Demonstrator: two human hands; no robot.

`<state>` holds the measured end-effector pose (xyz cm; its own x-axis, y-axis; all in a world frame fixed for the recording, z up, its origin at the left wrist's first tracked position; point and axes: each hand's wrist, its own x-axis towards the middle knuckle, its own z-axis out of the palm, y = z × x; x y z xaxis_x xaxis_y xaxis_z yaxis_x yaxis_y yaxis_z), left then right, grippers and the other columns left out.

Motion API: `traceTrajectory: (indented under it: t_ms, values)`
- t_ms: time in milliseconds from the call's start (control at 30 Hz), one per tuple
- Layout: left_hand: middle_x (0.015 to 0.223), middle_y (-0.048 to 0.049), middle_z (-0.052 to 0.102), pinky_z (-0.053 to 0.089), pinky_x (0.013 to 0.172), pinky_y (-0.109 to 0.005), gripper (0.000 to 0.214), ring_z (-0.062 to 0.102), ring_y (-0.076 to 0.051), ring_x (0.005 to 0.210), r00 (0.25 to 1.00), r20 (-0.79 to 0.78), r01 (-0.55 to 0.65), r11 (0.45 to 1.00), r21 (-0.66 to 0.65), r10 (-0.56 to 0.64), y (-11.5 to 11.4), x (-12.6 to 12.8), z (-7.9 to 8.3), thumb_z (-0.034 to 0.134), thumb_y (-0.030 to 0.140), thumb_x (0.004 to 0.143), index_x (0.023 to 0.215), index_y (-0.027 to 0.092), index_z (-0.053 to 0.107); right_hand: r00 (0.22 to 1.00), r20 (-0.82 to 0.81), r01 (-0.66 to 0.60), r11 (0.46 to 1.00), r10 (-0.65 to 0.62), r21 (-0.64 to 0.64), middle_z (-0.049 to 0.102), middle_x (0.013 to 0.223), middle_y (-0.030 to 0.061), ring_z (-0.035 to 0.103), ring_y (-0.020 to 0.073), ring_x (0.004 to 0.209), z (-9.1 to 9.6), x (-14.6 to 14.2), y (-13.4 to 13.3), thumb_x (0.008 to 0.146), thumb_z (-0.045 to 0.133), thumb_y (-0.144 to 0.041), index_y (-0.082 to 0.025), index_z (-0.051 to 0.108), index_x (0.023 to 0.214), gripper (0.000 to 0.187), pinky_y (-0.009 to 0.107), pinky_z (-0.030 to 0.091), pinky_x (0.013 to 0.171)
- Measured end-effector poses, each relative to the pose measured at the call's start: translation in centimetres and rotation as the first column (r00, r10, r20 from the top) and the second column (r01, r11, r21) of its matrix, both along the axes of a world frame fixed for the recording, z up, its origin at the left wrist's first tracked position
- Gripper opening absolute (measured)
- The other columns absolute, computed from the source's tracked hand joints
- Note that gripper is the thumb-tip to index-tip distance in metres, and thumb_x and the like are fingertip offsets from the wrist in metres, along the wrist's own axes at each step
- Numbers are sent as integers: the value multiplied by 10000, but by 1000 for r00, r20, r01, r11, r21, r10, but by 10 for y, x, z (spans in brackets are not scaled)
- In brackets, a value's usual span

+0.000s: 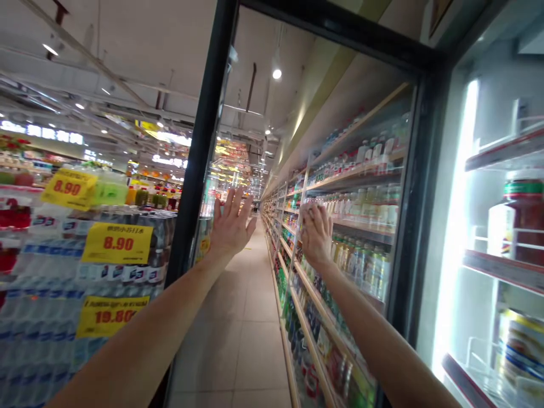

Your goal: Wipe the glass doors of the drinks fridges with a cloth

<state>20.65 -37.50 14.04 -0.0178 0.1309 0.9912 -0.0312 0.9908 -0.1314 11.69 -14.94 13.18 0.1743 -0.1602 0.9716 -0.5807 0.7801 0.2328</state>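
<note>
Left fingers (232,203) spread, right fingers (322,218) bent, glass door (276,249)

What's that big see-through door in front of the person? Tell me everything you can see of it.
The door is a tall clear pane, apparently glass, in a thick black frame; its bottom edge is out of view. It stands open beside the lit cooler on the right. A floor and shelved bottles show in the pane. The left hand, fingers spread, and the right hand, fingers bent over something pale, both seem to rest on it, though contact is hard to confirm.
</note>
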Motion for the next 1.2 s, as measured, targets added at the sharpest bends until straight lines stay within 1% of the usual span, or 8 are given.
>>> traceTrajectory:
  t_ms: [100,333,433,633,733,967,1067,1200]
  values:
    - [1479,-136,310,133,1129,-503,511,205,-269,1399,1000,3,-8,1000,-4,8,-1,0,0,440,356,892,1372,184,398,1000,7,16,998,-17,53,441,1403,84,230,224,1390,-4,-4,15,876,369,-237,-225,485,1306,445,473,246,1108]
    - [1483,-130,303,108,1137,-505,507,202,-266,1400,1000,-7,-5,1000,4,5,2,2,0,446,344,887,1367,189,404,992,127,48,835,27,-548,345,1429,250,267,340,1353,13,-48,114,864,320,-229,-54,446,1335,518,556,225,1080]
    - [1480,-136,307,111,1134,-511,499,205,-270,1398,1000,-7,4,1000,6,-4,3,2,0,440,340,891,1366,188,408,992,121,41,876,20,-481,350,1441,204,251,319,1365,13,-36,83,875,321,-254,-92,460,1332,504,529,234,1092]
    - [1487,-128,293,118,1132,-514,510,200,-266,1400,1000,-4,18,1000,-2,-18,1,2,0,427,349,896,1381,198,386,999,28,16,1000,-17,5,409,1426,77,206,236,1396,1,9,-14,881,353,-238,-225,495,1307,449,469,239,1111]
    - [1486,-128,294,120,1131,-520,505,203,-271,1399,1000,7,22,1000,12,-22,1,2,0,427,347,895,1376,199,394,999,33,31,999,-33,42,422,1416,79,225,226,1390,-1,4,4,880,354,-237,-223,510,1293,442,461,241,1110]
    - [1479,-114,308,81,1140,-516,477,193,-254,1400,999,47,-4,995,-99,9,3,-3,-1,400,268,906,1378,196,380,992,124,46,902,9,-430,339,1461,143,235,268,1381,14,-28,70,881,314,-263,-160,422,1363,505,543,247,1089]
    - [1459,-84,355,110,1147,-468,448,240,-213,1387,997,69,-17,981,-193,31,3,-4,-2,380,223,911,1358,214,403,994,108,24,947,11,-319,348,1455,143,225,275,1382,8,-12,32,883,332,-261,-166,423,1365,500,536,244,1092]
    - [1456,-75,362,127,1145,-462,452,228,-205,1391,998,55,-11,982,-191,22,3,-4,-3,373,209,910,1362,215,398,999,42,-17,996,13,88,419,1422,73,217,242,1389,-11,14,-23,865,396,-214,-238,491,1313,458,476,236,1114]
